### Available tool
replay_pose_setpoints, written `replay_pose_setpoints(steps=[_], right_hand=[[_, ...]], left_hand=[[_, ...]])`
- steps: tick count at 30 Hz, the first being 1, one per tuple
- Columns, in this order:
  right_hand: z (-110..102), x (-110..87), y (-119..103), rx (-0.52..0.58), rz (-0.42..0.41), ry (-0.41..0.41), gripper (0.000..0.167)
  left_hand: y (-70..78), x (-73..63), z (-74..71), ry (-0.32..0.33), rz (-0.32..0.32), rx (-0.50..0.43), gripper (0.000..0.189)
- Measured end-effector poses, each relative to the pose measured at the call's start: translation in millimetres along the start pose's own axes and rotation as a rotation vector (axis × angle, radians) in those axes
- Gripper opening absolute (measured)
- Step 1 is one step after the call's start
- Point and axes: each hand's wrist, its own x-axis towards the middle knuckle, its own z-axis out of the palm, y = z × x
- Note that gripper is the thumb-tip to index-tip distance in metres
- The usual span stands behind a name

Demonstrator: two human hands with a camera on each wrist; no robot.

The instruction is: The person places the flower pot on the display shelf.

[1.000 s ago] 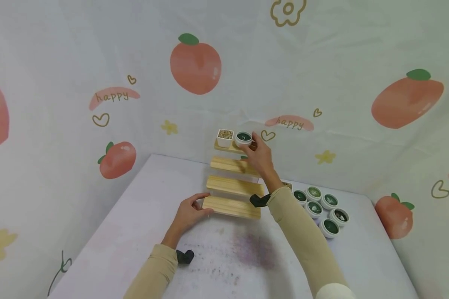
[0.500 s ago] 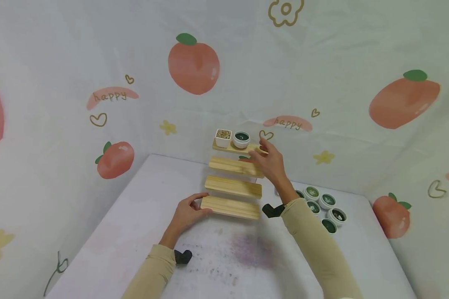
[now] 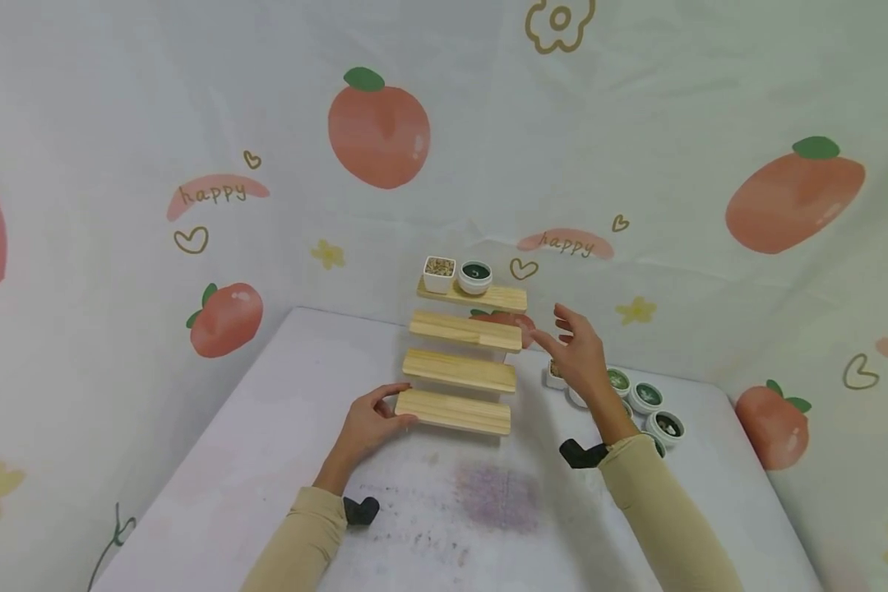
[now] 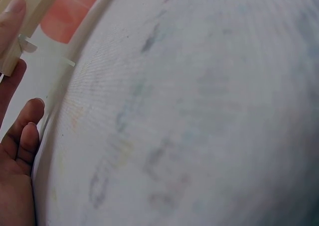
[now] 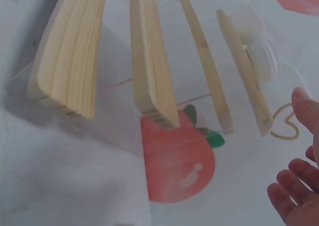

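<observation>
A tiered wooden display stand rises in steps at the back of the table. My left hand pinches the left end of its lowest shelf; in the left wrist view a thumb lies on one face of the board and a finger behind. On the top shelf sit a square white pot with a grainy tan filling and, to its right, a round white jar with a dark green top. My right hand hovers right of the stand, fingers spread and holding nothing. The right wrist view shows the shelves' right ends.
Right of the stand, partly behind my right hand and forearm, is a cluster of several round white jars with green or dark tops. Another square white pot stands at its left. A fruit-printed cloth hangs behind the table.
My right hand has let go of the round jar, leaving it on the top shelf, and has moved right and down toward the jar cluster. The left hand keeps its hold.
</observation>
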Motion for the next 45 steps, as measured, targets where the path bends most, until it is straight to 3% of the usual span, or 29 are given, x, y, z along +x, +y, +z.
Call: replay_pose_setpoints(steps=[11, 21, 30, 37, 45], right_hand=[[-38.7, -40.2, 22.1, -0.044, 0.145, 0.05, 0.071], [-64.5, -74.8, 59.1, -0.128, 0.264, 0.06, 0.072], [-70.3, -101.5, 94.7, -0.137, 0.416, 0.08, 0.075], [-68.4, -120.5, 119.6, -0.201, 0.448, 0.108, 0.077], [-61.7, -131.5, 142.7, -0.19, 0.502, 0.149, 0.08]], left_hand=[[1.8, 2.1, -1.0, -0.013, 0.003, 0.001, 0.056], [2.7, 2.1, -1.1, -0.013, 0.02, -0.004, 0.059], [-1.7, 3.5, -2.8, -0.004, 0.015, 0.002, 0.06], [-3.8, 3.2, -1.1, 0.001, 0.01, 0.022, 0.06], [-0.7, 1.1, 1.4, -0.006, -0.008, 0.005, 0.06]])
